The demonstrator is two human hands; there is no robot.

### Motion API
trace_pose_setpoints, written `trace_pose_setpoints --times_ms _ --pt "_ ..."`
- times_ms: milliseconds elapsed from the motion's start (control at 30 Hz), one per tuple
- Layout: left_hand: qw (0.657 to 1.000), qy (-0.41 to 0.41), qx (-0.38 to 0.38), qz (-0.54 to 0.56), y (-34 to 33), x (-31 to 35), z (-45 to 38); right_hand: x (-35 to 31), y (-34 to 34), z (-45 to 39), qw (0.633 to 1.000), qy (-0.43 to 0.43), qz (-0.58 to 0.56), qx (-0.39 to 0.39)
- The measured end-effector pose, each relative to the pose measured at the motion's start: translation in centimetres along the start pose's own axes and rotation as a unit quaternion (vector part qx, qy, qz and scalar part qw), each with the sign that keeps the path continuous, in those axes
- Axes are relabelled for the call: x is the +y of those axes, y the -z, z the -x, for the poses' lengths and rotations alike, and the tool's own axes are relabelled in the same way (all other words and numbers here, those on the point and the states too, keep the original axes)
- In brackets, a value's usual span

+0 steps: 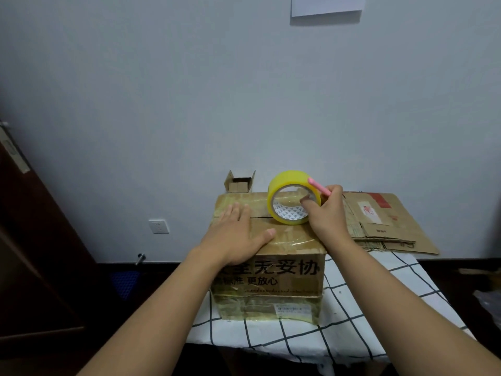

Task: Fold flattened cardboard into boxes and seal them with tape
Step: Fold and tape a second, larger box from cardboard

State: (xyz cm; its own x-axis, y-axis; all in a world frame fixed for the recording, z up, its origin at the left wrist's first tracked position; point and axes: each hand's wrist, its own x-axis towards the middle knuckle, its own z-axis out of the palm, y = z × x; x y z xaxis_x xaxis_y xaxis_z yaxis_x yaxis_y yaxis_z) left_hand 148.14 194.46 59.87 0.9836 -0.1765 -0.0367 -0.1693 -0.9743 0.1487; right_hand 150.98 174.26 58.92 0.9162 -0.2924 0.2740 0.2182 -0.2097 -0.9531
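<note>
Checked worktop, pale wall: I tape a box.
My left hand presses flat beside the seam; my right hand pinches the upright tape roll, pulling along it.

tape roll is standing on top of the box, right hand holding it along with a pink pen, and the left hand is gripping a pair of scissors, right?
Not quite. The left hand grips no scissors: it lies flat, fingers straight, pressing on the box top. The rest holds: the tape roll stands on the box, and the right hand holds it along with a pink pen. The head view shows this.
</note>
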Motion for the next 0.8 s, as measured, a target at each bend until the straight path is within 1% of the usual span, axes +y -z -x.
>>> trace_pose_setpoints --times_ms 67,133,233,333,400,467,533,600,700,800 --pt "1.0 -0.006 -0.004 0.001 0.1 -0.1 0.0 0.1 -0.1 0.3 1.0 0.015 0.002 0.011" --pt "1.0 -0.009 -0.007 0.0 -0.1 -0.3 -0.1 0.4 -0.3 0.6 1.0 0.01 0.002 0.012" --pt "1.0 -0.011 -0.007 -0.009 -0.4 -0.2 -0.2 0.9 0.1 0.6 1.0 0.008 0.01 -0.007" --pt "1.0 -0.012 -0.012 -0.017 -0.6 -0.1 0.0 0.5 0.9 0.4 0.995 0.036 0.082 -0.053" --pt "1.0 -0.013 -0.016 -0.015 -0.6 -0.2 0.0 0.0 1.9 0.1 0.989 0.064 0.122 -0.044" --pt "1.0 -0.013 -0.022 -0.011 -0.6 -0.2 0.0 -0.3 3.1 -0.4 0.992 0.07 0.107 0.01" --pt "0.999 -0.006 -0.03 -0.015 -0.5 0.0 0.0 -0.4 3.7 -0.6 0.993 0.073 0.09 0.037" --pt "0.999 -0.001 -0.044 -0.016 -0.2 0.1 0.0 -0.2 3.6 -0.3 0.995 0.058 0.076 0.025" --pt "0.998 -0.001 -0.058 -0.025 -0.1 0.5 0.0 0.7 2.8 0.6 1.0 0.009 0.007 -0.017" --pt "0.997 0.005 -0.066 -0.033 0.0 0.8 -0.2 1.2 2.6 1.1 0.998 -0.037 -0.05 -0.02"
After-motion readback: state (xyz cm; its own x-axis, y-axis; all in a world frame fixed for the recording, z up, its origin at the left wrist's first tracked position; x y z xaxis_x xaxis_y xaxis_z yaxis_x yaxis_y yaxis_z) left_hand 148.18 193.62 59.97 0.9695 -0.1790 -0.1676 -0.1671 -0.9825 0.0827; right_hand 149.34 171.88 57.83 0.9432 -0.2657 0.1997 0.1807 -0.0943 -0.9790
